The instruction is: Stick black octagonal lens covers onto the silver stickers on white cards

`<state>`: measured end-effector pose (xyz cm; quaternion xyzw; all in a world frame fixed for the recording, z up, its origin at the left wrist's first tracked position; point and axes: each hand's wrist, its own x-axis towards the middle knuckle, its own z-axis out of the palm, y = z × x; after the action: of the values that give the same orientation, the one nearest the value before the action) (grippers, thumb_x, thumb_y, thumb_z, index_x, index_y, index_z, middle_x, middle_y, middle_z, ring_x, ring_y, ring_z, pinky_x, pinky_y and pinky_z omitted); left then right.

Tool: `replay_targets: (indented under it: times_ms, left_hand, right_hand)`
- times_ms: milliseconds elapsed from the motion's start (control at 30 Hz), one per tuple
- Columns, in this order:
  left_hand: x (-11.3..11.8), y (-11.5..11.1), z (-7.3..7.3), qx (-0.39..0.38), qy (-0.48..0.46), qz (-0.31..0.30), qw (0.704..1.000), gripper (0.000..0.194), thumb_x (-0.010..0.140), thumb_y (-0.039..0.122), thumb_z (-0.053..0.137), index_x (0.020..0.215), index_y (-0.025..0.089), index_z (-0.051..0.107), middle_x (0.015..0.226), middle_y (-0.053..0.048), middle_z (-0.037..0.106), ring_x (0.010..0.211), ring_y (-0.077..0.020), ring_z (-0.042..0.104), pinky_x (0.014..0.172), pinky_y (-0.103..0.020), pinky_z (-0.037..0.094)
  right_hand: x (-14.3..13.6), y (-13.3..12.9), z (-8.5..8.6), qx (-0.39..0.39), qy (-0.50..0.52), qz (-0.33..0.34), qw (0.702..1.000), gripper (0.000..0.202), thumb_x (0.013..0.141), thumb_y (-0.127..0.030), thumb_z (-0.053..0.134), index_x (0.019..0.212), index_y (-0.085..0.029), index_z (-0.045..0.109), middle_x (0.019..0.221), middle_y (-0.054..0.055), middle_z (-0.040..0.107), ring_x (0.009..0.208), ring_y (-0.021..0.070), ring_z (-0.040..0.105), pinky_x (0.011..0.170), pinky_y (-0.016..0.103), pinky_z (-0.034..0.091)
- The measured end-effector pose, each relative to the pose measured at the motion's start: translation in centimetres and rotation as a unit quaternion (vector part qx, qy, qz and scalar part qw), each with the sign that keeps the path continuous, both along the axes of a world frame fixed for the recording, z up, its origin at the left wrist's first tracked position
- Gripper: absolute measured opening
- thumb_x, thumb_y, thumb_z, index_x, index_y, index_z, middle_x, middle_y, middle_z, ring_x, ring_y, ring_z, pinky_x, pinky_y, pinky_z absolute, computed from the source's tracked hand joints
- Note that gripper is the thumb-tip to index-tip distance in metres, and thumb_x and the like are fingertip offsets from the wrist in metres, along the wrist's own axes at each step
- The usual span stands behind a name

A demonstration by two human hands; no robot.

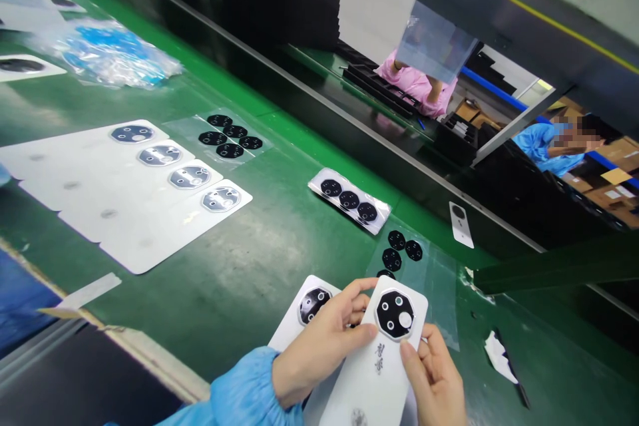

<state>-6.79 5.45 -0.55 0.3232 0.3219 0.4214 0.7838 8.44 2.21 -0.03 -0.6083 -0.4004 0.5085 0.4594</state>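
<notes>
Both my hands hold a white phone back cover (367,386), tilted, with a black camera plate (392,313) set in its raised ring near the top. My left hand (319,346) grips its left edge, thumb on the face just below the ring. On the opposite edge, my right hand (436,379) pinches the cover, its thumb near the ring's lower right. Another white phone back cover (287,326) with a black camera plate lies behind my left hand, partly hidden. Beyond the held cover is a clear sheet (439,293) bearing several black octagonal plates (392,259).
Several overlapping white covers (164,226) lie left on the green table (239,279). Near them are a clear sheet of black plates (229,136), a white strip (344,213) and a plastic bag pile (114,50). A dark pen-like tool (519,389) lies right. Two people work beyond.
</notes>
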Motion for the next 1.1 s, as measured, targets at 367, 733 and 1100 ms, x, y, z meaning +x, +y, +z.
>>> replay_targets:
  times_ms: [367, 733, 1100]
  left_hand:
    - [-0.1, 0.0, 0.3, 0.001, -0.007, -0.010, 1.000, 0.054, 0.076, 0.021, 0.063, 0.126, 0.022, 0.044, 0.106, -0.006, 0.063, 0.097, -0.0213, 0.059, 0.082, -0.034, 0.045]
    - [0.0, 0.1, -0.2, 0.006, 0.007, -0.002, 1.000, 0.052, 0.075, 0.018, 0.061, 0.123, 0.022, 0.043, 0.103, -0.006, 0.063, 0.091, -0.0194, 0.058, 0.079, -0.033, 0.045]
    - [0.1, 0.3, -0.1, -0.003, -0.001, -0.035, 0.999, 0.037, 0.076, 0.021, 0.062, 0.112, 0.019, 0.053, 0.112, -0.007, 0.063, 0.095, -0.0203, 0.060, 0.082, -0.032, 0.045]
  right_hand:
    - [0.6, -0.3, -1.0, -0.009, 0.033, 0.010, 0.999, 0.042, 0.071, -0.053, 0.070, 0.090, -0.021, 0.051, 0.068, 0.003, 0.070, 0.056, 0.0194, 0.062, 0.046, 0.024, 0.042]
    - [1.3, 0.3, -2.1, -0.020, 0.088, 0.034, 0.995, 0.036, 0.074, -0.047, 0.070, 0.091, -0.021, 0.051, 0.070, 0.001, 0.070, 0.061, 0.0186, 0.063, 0.055, 0.025, 0.043]
    - [0.8, 0.7, -1.1, 0.001, 0.095, 0.065, 0.993, 0.032, 0.078, -0.045, 0.067, 0.089, -0.019, 0.052, 0.062, -0.002, 0.064, 0.051, 0.0123, 0.055, 0.048, 0.020, 0.037]
